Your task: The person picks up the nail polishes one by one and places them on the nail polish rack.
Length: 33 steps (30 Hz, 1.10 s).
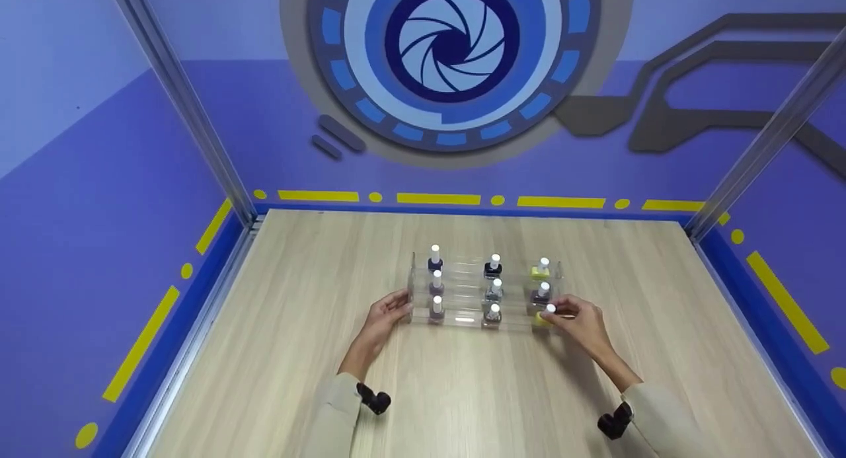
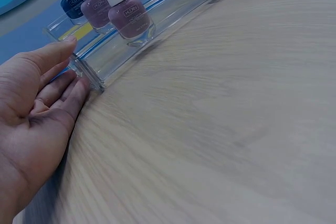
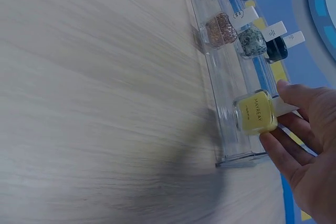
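A clear stepped rack [image 1: 464,320] stands on the table, holding several nail polish bottles with white caps. My left hand [image 1: 385,316] is at its left end; in the left wrist view, thumb and curled fingers hold the rack's end panel [image 2: 86,72]. Nearest to that hand is a mauve bottle [image 2: 130,20] on the front step. My right hand [image 1: 581,322] pinches the cap of a yellow nail polish bottle [image 3: 255,112] at the front step's right end. Whether this bottle rests fully on the step, I cannot tell. Beside it stands a copper-glitter bottle [image 3: 221,31].
Behind the front row are a green-flecked bottle [image 3: 252,42], dark bottles [image 1: 492,269] and another yellow bottle [image 1: 540,271]. The wooden table [image 1: 317,260] meets a blue-purple wall [image 1: 231,134] with metal posts [image 1: 192,114] at the corners.
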Tool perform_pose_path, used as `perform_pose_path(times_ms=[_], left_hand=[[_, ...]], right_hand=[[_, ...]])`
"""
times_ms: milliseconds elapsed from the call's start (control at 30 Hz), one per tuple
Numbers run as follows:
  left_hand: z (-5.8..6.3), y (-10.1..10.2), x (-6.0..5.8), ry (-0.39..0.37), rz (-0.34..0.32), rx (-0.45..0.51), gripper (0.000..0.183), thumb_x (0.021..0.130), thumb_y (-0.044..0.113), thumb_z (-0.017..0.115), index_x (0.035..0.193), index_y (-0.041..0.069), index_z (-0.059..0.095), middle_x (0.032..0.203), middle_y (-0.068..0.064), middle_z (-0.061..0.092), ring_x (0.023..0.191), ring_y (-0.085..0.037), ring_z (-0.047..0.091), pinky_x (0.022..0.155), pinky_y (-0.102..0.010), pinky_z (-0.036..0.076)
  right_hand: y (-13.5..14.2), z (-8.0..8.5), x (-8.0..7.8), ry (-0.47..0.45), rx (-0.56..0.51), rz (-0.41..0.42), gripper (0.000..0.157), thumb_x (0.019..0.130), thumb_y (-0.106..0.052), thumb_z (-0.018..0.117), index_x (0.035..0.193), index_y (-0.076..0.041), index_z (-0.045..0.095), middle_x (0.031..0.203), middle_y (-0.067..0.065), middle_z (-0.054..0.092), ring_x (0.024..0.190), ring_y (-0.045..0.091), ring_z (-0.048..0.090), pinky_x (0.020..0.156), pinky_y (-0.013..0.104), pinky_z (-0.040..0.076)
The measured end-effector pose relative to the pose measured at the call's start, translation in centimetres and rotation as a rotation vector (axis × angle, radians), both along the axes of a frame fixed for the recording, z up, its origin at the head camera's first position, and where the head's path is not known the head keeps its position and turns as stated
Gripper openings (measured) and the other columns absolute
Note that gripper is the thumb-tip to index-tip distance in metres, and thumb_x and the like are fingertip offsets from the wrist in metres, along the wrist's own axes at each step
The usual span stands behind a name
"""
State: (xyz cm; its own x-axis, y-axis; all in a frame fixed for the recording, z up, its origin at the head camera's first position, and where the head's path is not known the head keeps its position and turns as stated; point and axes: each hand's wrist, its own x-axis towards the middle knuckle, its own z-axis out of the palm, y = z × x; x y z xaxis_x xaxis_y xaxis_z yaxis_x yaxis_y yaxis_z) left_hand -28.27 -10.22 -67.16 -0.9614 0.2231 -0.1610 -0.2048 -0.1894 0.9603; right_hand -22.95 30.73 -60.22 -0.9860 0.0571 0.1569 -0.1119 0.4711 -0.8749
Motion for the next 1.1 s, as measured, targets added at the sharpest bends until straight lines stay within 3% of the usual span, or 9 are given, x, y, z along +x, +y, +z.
perform_pose_path(times_ms=[300, 600, 867, 1100], left_hand=[[0.1, 0.0, 0.0, -0.002, -0.005, -0.004, 0.054, 0.1, 0.01, 0.065, 0.149, -0.004, 0.046, 0.157, -0.024, 0.045, 0.148, -0.033, 0.043, 0.11, -0.028, 0.051], [0.1, 0.1, 0.2, -0.009, -0.005, 0.006, 0.056, 0.099, 0.013, 0.067, 0.148, -0.005, 0.047, 0.155, -0.025, 0.047, 0.144, -0.028, 0.047, 0.11, -0.025, 0.051], [0.2, 0.3, 0.2, -0.007, 0.003, 0.015, 0.056, 0.098, 0.01, 0.068, 0.147, -0.005, 0.047, 0.155, -0.025, 0.047, 0.146, -0.03, 0.046, 0.113, -0.027, 0.049], [0.1, 0.1, 0.0, -0.004, 0.006, -0.007, 0.053, 0.1, 0.01, 0.065, 0.148, -0.005, 0.047, 0.153, -0.025, 0.048, 0.144, -0.032, 0.048, 0.11, -0.028, 0.052]], right_hand=[[-0.1, -0.5, -0.2, 0.014, 0.023, 0.014, 0.019, 0.079, -0.001, 0.086, 0.093, -0.001, 0.073, 0.093, 0.016, 0.076, 0.081, 0.0, 0.069, 0.075, 0.013, 0.058], [-0.4, -0.7, -0.1, -0.058, 0.072, 0.014, 0.019, 0.081, -0.001, 0.084, 0.097, 0.001, 0.072, 0.099, 0.016, 0.076, 0.088, 0.008, 0.07, 0.077, 0.011, 0.057], [-0.5, -0.4, -0.1, -0.056, 0.107, 0.019, 0.02, 0.082, -0.002, 0.083, 0.099, 0.002, 0.073, 0.099, 0.016, 0.076, 0.089, 0.01, 0.071, 0.076, 0.011, 0.056], [-0.4, 0.4, -0.1, -0.017, 0.052, 0.052, 0.025, 0.081, 0.001, 0.083, 0.104, 0.004, 0.073, 0.103, 0.021, 0.076, 0.094, 0.028, 0.075, 0.078, 0.012, 0.058]])
